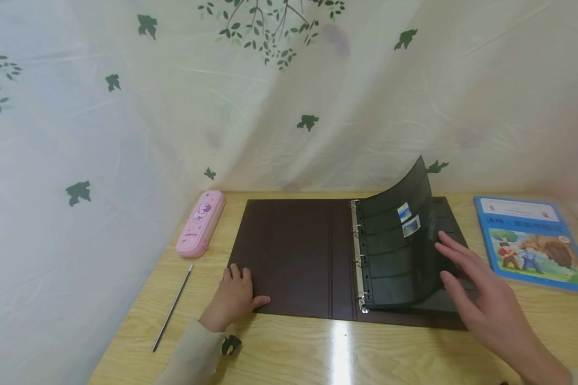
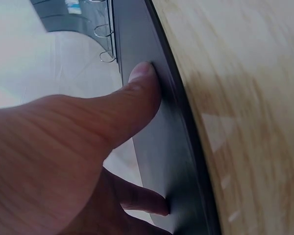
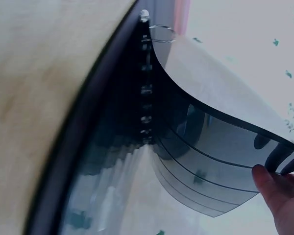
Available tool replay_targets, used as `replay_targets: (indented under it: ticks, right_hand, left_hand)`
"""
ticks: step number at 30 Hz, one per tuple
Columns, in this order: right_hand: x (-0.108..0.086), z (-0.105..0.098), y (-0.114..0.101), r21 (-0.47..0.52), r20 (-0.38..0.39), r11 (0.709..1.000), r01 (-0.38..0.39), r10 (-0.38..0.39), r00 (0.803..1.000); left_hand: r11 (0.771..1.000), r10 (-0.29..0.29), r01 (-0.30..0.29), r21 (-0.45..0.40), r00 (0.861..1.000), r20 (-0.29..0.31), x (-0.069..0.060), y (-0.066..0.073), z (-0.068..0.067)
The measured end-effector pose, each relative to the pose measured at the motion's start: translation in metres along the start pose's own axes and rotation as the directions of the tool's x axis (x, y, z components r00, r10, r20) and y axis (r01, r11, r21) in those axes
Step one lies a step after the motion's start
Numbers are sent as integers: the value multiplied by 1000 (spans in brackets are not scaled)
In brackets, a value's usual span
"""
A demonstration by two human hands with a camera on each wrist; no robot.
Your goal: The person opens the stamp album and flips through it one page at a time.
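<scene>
Right hand (image 1: 491, 299) pinches a lifted black page (image 1: 390, 262) | left hand (image 1: 236, 295), spread, rests on the open binder (image 1: 291, 251) | binder lies on the table (image 1: 279, 347) between pink pencil case (image 1: 200, 223) and picture book (image 1: 534, 240) | step, apparently: turning the page; next likely calls for a steady pinch throughout

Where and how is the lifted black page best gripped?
Probably by the free outer edge of the black page, in a light pinch from the right, thumb on one face, fingers on the other. The binder rings hold its opposite edge, and the thin sheet curves upward, leaving the outer edge raised. The right hand is at that side.
</scene>
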State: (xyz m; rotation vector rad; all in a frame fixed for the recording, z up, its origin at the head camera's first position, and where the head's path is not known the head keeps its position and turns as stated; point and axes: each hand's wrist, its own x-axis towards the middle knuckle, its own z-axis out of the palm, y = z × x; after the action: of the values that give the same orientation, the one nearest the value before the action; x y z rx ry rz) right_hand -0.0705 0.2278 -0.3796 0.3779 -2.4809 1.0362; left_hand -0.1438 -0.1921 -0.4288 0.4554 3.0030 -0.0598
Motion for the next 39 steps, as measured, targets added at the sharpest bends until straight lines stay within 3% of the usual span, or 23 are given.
replay_targets:
  ticks: [7, 12, 15, 22, 27, 30, 33, 37, 39]
  right_hand:
    - [16, 0, -21, 99, 13, 986, 131, -133, 991]
    - [32, 5, -34, 206, -13, 931, 302, -306, 952]
    - [40, 7, -47, 274, -23, 893, 356, -364, 931]
    - [54, 20, -59, 420, -21, 806, 418, -452, 892]
    - [58, 31, -50, 522, 6, 763, 382, -451, 893]
    - [56, 41, -33, 528, 82, 793, 302, -402, 912]
    - [52, 51, -17, 444, 218, 879, 174, -295, 931]
    - [48, 65, -3, 278, 345, 956, 89, -187, 920]
    - [46, 72, 2, 232, 361, 967, 104, -185, 914]
  left_hand:
    - [1000, 1, -1, 2, 1000, -15, 0, 0, 0]
    - [999, 16, -15, 34, 999, -42, 0, 0, 2]
    - [998, 29, -26, 57, 998, -59, 0, -1, 4]
    - [1000, 13, -12, 21, 999, -37, 0, -1, 3]
    - [1000, 0, 0, -10, 1000, -19, -1, 1, 1]
    - [1000, 2, -3, -13, 1000, -27, -1, 1, 1]
    - [1000, 1, -2, -19, 999, -38, 0, 1, 0]
    - [998, -14, 11, -59, 999, -47, -1, -1, 2]
    - [995, -25, 19, -96, 998, -61, -2, -2, 2]
